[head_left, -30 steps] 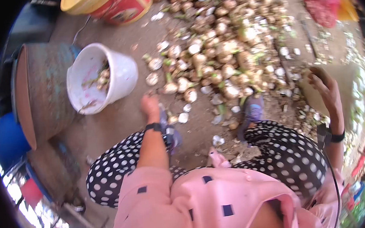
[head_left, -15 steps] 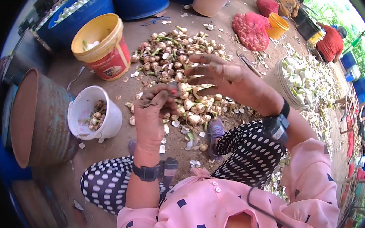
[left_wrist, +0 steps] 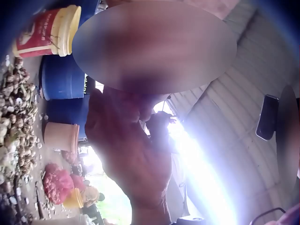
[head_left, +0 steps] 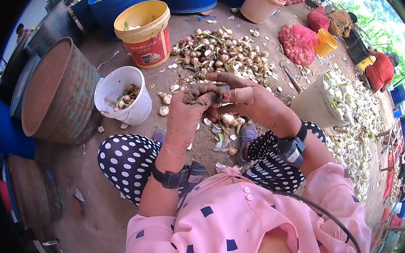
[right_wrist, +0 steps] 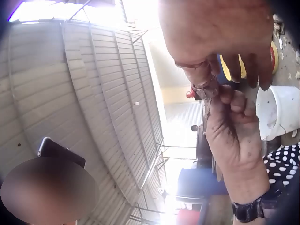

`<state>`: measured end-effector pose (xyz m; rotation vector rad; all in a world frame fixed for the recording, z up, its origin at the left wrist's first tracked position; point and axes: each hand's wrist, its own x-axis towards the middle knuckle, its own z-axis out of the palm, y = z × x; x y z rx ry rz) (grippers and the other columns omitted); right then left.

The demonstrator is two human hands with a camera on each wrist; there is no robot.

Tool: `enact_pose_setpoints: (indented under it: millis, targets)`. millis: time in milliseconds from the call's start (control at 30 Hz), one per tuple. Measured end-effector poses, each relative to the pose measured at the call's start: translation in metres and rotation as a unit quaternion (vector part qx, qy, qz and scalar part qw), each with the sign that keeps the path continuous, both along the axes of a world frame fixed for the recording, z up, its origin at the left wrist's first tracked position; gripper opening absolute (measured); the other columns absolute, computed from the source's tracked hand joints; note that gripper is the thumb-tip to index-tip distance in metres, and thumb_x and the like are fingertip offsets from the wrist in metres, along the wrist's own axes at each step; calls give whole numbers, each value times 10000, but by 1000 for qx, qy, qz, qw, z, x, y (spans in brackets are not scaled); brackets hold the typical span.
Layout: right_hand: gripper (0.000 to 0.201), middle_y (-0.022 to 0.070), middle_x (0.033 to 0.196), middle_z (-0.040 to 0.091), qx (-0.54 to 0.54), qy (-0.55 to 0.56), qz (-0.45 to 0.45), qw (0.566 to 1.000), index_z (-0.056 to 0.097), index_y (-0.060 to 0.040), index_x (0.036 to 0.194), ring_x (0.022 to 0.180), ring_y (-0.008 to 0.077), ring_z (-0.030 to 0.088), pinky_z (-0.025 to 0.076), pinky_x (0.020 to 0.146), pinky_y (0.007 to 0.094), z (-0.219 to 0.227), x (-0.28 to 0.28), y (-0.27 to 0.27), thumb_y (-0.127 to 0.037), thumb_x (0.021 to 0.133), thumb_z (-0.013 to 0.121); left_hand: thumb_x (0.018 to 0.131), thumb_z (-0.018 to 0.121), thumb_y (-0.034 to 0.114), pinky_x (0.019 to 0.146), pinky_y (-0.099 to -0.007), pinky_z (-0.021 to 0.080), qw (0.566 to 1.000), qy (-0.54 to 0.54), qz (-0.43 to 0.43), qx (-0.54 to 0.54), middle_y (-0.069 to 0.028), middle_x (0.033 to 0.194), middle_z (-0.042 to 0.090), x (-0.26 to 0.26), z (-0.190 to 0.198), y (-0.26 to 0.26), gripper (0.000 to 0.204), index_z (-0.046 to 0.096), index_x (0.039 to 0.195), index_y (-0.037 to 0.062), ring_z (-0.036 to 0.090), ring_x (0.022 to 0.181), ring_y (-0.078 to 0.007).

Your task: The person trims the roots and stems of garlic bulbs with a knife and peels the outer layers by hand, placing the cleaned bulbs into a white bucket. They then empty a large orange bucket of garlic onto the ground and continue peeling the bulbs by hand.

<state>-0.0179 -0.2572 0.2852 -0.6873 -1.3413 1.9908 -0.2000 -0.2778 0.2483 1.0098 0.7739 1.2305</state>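
In the head view my left hand (head_left: 189, 111) is raised before the chest, its fingers bent around a small grey and red band (head_left: 225, 94) at the wrapped thumb of my right hand (head_left: 263, 106). The right wrist view shows the left hand (right_wrist: 236, 136) pinching this band (right_wrist: 206, 90) from below; the right hand (right_wrist: 215, 30) is above, its other fingers extended. A blur covers much of the left wrist view. Beneath the hands lies a heap of bulbs (head_left: 225, 53), with cut white pieces scattered around it.
A white bucket (head_left: 139, 105) with some bulbs and a rusty drum (head_left: 54, 90) stand left. Behind is a red and yellow bucket (head_left: 151, 47). At right are a pail of pale stalks (head_left: 310, 103), a knife-like tool (head_left: 292, 78) and pink net bags (head_left: 297, 43). People sit farther off.
Both hands have risen from low beside the legs and come together. The band, held by my left hand away from the right half a second ago, is now at the right thumb.
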Motion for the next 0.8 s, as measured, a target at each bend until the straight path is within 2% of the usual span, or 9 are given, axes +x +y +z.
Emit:
enact_pose_setpoints:
  millis: [100,167,200,367,400,600,700,767,800]
  targets:
    - [622,72,1124,549,147,-99,-1,984,320,-5,1389,985,182,545,444,932,362,-11,-6,-5,-226,876,595,880,592,71,523,-198,489,1000,27,-5,4,-42,770,655,3,1,-2,152,657,1000,4,599,589,-94]
    - [586,39,1035,553,-85,66,12,994,350,-20,1373,873,141,522,458,870,330,-17,-6,-8,-216,879,595,879,600,89,538,-198,493,998,66,-3,12,-48,789,664,7,-2,-4,163,649,1003,-4,618,616,-100]
    - [557,27,998,543,-72,85,12,994,371,-28,1358,814,123,500,455,837,306,-14,-8,-9,-231,888,590,879,600,89,538,-198,493,998,66,-5,12,-48,789,664,7,-7,-3,163,649,1003,-4,618,616,-100]
    - [583,57,1067,542,-73,40,-57,995,366,-15,1359,890,134,528,448,845,292,-28,-5,-9,-252,877,593,842,673,160,602,-212,518,986,-134,-86,-39,-56,807,673,5,-10,-4,229,640,995,-7,644,670,-109]
    - [591,59,1090,538,-18,25,-51,998,370,-13,1358,918,134,533,448,851,288,-33,-5,-10,-263,873,596,809,715,175,616,-224,524,998,-56,7,-31,-48,801,668,11,-16,-5,248,646,973,3,645,673,-112]
    - [563,59,1163,539,114,-101,-29,988,402,-29,1340,1006,129,526,454,836,268,-77,-8,12,-284,876,592,779,734,141,585,-241,517,996,53,-32,-56,-40,786,654,5,-30,1,200,652,906,11,628,660,-112]
    - [657,94,1207,563,243,-182,-71,950,373,-43,1354,1010,192,583,484,835,321,-104,-16,24,-297,828,671,768,722,100,594,-254,519,993,80,-36,-80,-48,814,662,1,-50,8,220,641,951,9,637,695,-127]
    - [774,180,1193,591,378,-473,-70,793,356,-69,1369,1037,223,610,484,863,335,-81,-27,23,-236,735,768,742,738,81,617,-243,521,993,51,-3,-108,-35,792,651,-2,-74,15,226,642,928,-6,619,692,-110]
    - [799,159,1188,595,444,-467,-85,760,358,-64,1367,1032,221,608,487,862,331,-87,-30,26,-228,712,786,735,725,50,633,-252,528,989,30,-46,-139,-44,835,661,-8,-77,17,268,621,975,-8,629,728,-120]
